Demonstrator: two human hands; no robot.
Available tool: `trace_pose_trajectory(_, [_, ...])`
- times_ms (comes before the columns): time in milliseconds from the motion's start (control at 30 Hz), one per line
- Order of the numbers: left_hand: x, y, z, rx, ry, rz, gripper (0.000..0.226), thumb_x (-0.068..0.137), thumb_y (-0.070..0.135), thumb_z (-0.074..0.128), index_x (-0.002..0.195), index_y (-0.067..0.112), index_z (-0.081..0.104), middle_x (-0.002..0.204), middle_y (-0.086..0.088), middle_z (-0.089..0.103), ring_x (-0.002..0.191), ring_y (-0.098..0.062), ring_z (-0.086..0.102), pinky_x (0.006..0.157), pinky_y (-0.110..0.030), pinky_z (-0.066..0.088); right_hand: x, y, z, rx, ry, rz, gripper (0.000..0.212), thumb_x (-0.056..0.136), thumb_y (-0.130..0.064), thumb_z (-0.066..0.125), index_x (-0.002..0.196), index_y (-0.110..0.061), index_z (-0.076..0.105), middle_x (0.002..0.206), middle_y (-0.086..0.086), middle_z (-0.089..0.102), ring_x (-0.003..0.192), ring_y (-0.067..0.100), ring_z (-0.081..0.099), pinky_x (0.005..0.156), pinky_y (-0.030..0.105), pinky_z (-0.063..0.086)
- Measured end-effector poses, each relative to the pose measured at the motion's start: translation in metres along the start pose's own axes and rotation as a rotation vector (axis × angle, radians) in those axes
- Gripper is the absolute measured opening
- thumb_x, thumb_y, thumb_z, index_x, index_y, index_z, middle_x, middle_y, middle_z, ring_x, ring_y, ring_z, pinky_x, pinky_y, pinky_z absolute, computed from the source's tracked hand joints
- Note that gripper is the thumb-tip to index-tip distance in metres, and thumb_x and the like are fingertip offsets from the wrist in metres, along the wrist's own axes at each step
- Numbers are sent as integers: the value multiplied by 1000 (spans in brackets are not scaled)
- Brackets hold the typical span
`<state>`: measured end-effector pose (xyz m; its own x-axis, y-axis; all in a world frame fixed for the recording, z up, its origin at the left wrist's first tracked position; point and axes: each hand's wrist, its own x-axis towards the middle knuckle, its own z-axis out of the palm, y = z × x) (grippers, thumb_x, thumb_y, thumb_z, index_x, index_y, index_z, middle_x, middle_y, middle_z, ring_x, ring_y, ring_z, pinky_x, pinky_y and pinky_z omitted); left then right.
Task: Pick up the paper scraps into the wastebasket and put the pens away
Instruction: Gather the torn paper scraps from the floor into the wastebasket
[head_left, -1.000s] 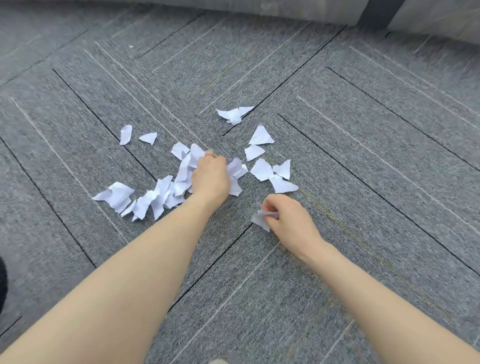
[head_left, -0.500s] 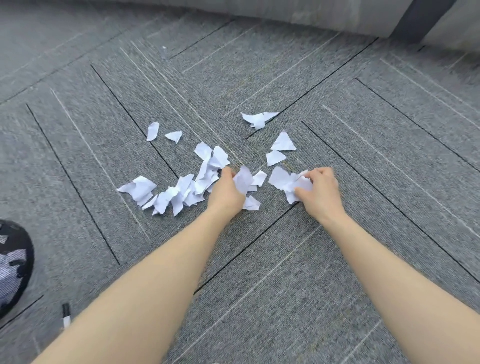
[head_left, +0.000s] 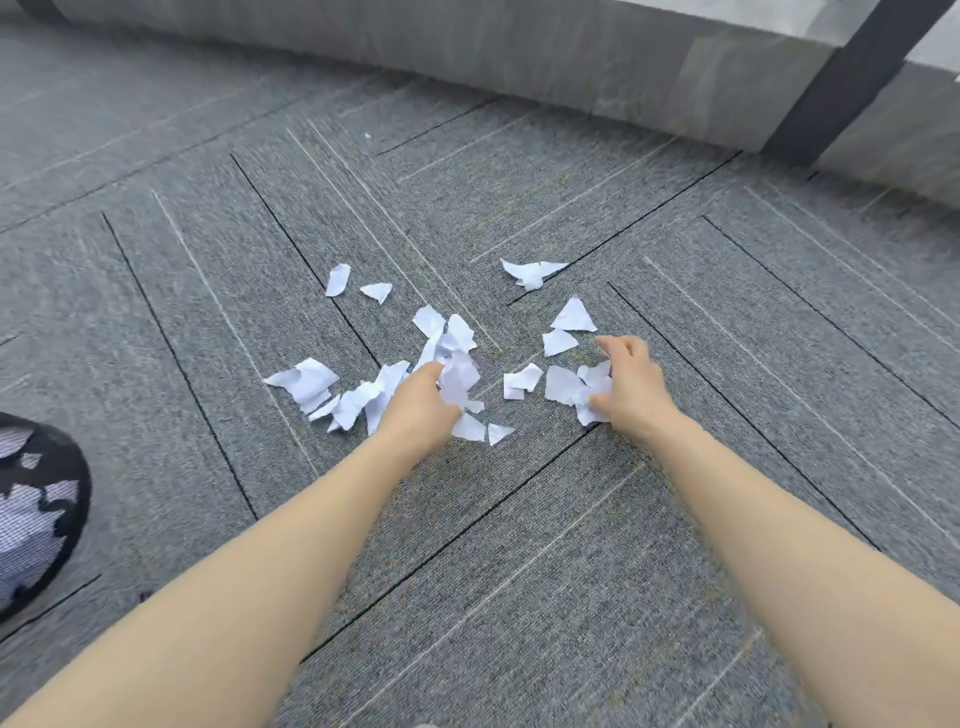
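Several white paper scraps (head_left: 306, 380) lie scattered on the grey carpet in the middle of the view. My left hand (head_left: 418, 405) is closed around a crumpled bunch of scraps (head_left: 458, 376) in the centre of the pile. My right hand (head_left: 631, 389) grips a few more scraps (head_left: 592, 387) just to the right, its index finger stretched forward. Loose pieces lie farther off at the back left (head_left: 337, 279) and back right (head_left: 530, 271). A black mesh wastebasket (head_left: 36, 514) with paper inside shows at the left edge. No pen is clearly visible.
The floor is grey carpet tile (head_left: 519, 545) with dark seams. A low grey wall base (head_left: 519, 57) runs along the back, with a dark post (head_left: 852, 78) at the far right.
The camera has shifted, so the wastebasket shows more at the left. My right hand moved from the near scrap forward to the right cluster and gathered pieces. My left hand has bunched up scraps.
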<state>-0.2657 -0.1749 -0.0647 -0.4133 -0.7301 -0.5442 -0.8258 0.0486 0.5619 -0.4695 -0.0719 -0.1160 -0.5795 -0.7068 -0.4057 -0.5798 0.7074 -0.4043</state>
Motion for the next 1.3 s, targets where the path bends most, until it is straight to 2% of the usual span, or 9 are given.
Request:
trace_pose_trajectory(267, [-17,-14,-6,-109,23,-8,35,89,8,52,123,9,47,97,-7,51,68,-17,45,48,-23,28,-5,0,1,-36,-45,38,8,83,-9,52,90,-11,54,86,6,54,73,25,53,61,31,40])
trace_pose_trajectory(367, [-24,-20,-16,-140,46,-2,12,86,6,53,96,12,48,81,-5,46,54,-12,37,48,-25,27,-13,7,12,-17,81,28,28,83,-8,51,59,-17,41,82,10,48,55,20,40,48,25,23])
trace_pose_trajectory(500, [-35,-25,-59,-146,98,35,12,86,8,54,99,10,52,81,-4,49,60,-18,44,53,-26,33,-32,1,18,253,135,174,7,85,-10,56,80,-9,62,79,10,58,59,20,48,50,28,34])
trace_pose_trajectory(633, [-58,-35,-121,-209,184,61,9,86,9,57,87,17,54,81,-2,55,68,-18,50,57,-27,39,-52,-31,13,1081,-30,477,30,88,-6,59,117,2,57,101,11,61,85,22,60,84,35,53])
trace_pose_trajectory(700, [-76,-45,-152,-284,201,72,10,83,8,59,83,18,57,81,-1,59,75,-19,55,72,-35,50,-66,-73,5,1336,-189,465,26,89,-11,57,113,-2,57,94,7,60,74,12,53,66,22,53])
trace_pose_trajectory(800, [-117,-51,-203,-303,242,113,26,72,20,63,94,6,60,86,-5,59,80,-18,55,84,-44,50,-98,-168,-9,1436,-460,232,18,88,-13,55,102,-4,61,81,2,62,64,7,56,48,14,51])
trace_pose_trajectory(967, [-196,-75,-298,-397,568,203,14,70,20,61,83,19,61,83,-3,64,78,-15,57,79,-38,50,-166,-350,-33,1288,-683,-370,19,72,-20,68,89,-12,64,72,-1,70,60,8,64,58,18,52])
trace_pose_trajectory(1100, [-244,-151,-353,-226,875,-5,28,71,17,61,94,0,57,92,-25,64,75,-20,54,78,-44,50,-215,-461,-18,1070,-571,-665,14,78,-17,72,88,-11,65,72,-1,62,61,10,55,52,16,44])
trace_pose_trajectory(1300, [-247,-226,-340,-7,754,-304,34,90,20,54,123,16,43,92,-2,59,78,-22,57,62,-30,44,-253,-527,59,274,-180,-1050,13,87,-30,58,97,-25,63,85,-12,62,91,17,57,83,33,37])
